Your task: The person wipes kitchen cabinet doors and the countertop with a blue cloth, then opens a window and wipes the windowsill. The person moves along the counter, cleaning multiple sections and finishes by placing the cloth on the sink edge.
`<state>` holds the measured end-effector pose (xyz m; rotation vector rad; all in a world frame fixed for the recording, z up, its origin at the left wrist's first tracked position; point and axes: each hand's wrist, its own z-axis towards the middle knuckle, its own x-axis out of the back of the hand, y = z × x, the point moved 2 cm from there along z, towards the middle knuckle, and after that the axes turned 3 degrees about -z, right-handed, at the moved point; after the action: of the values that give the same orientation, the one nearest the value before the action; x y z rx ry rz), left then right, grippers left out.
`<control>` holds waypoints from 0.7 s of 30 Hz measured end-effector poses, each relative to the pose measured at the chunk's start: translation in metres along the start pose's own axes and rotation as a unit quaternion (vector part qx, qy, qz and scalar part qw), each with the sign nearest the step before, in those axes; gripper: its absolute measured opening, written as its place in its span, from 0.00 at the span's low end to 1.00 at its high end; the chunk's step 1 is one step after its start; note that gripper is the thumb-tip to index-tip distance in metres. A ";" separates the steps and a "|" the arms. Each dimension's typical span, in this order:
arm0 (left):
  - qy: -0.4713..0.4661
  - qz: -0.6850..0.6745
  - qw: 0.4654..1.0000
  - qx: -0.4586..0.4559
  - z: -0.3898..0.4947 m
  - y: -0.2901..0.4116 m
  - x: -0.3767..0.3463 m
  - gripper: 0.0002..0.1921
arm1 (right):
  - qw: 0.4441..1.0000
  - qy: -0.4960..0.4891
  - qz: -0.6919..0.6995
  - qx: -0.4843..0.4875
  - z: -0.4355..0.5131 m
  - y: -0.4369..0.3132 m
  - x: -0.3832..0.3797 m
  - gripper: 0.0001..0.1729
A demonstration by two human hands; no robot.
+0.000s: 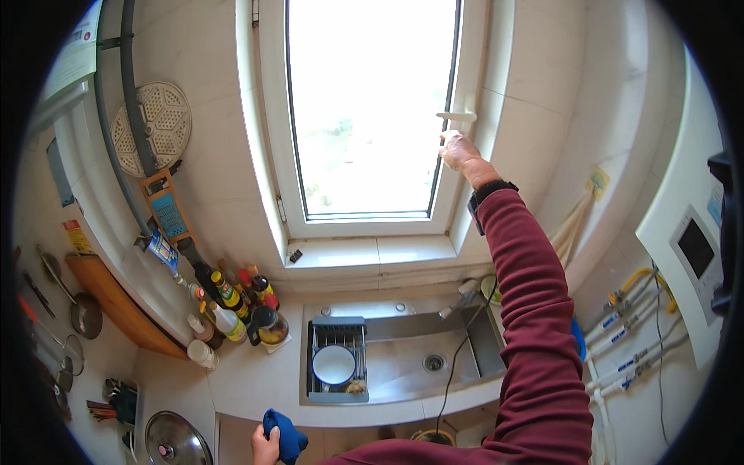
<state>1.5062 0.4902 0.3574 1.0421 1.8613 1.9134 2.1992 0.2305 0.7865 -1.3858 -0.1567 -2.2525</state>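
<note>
My right hand [461,152] is raised at the right side of the window sash [372,228], just below the white window handle [457,116]. Its fingers are curled near the edge of the glass, and I cannot tell whether they touch the frame or hold anything. The arm wears a maroon sleeve and a black wristband [493,192]. Low in the view, my left hand [265,445] grips a bunched dark-blue cloth [283,437] in front of the counter edge. The window looks closed, with bright light behind its pane.
Below the window lies a steel sink [401,360] with a faucet [460,297] and a dish rack [339,321] holding a white enamel bowl [334,364]. Several sauce bottles [229,296] and a glass jug [270,325] crowd the left corner. A pot lid [177,439] lies lower left.
</note>
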 end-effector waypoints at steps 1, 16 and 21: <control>-0.001 0.020 1.000 -0.005 0.001 -0.002 -0.005 0.12 | 0.998 -0.014 -0.025 -0.052 0.018 0.006 -0.003 0.29; 0.083 0.009 0.992 0.098 -0.019 0.040 -0.037 0.10 | 0.985 0.035 -0.166 0.033 0.090 0.029 0.002 0.18; 0.068 -0.025 0.992 0.102 -0.015 0.051 -0.056 0.09 | 0.991 0.107 0.035 0.071 0.080 0.039 0.007 0.19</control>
<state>1.5500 0.4362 0.3907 0.9318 2.1749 1.8380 2.2796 0.2209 0.8250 -1.0545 -0.1889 -2.2664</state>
